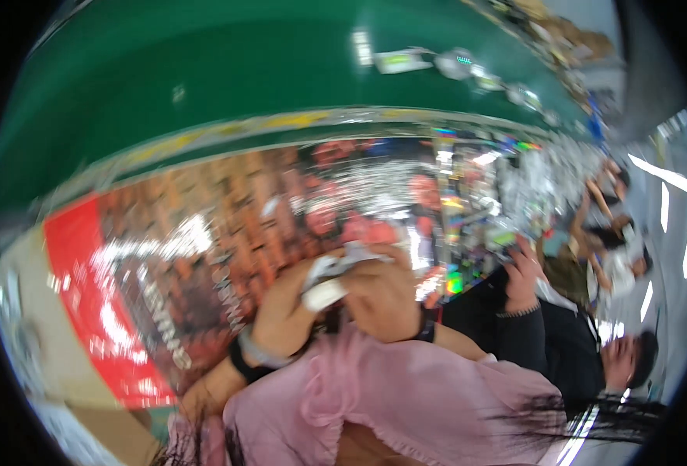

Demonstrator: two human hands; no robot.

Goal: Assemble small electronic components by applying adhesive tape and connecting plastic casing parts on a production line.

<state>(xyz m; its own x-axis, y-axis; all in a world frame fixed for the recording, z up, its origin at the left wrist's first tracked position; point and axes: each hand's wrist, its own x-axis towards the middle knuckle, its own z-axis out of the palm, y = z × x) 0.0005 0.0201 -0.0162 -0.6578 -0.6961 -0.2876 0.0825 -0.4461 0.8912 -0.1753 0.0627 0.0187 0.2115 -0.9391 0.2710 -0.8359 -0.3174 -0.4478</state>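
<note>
Close in front of my body, my left hand and my right hand are brought together with bent fingers. Between them is a small white and grey piece, smeared by motion, so its kind cannot be made out. A pale strip of it, or of something else held, shows above the fingers. Both hands are over the near side of a table covered with a glossy printed sheet in red and brown. Dark bands circle both wrists.
Beyond the table runs a green conveyor belt carrying a white packet and a round clear item. Clear plastic bags pile up to the right. A co-worker's hand is close on my right; more people sit farther along.
</note>
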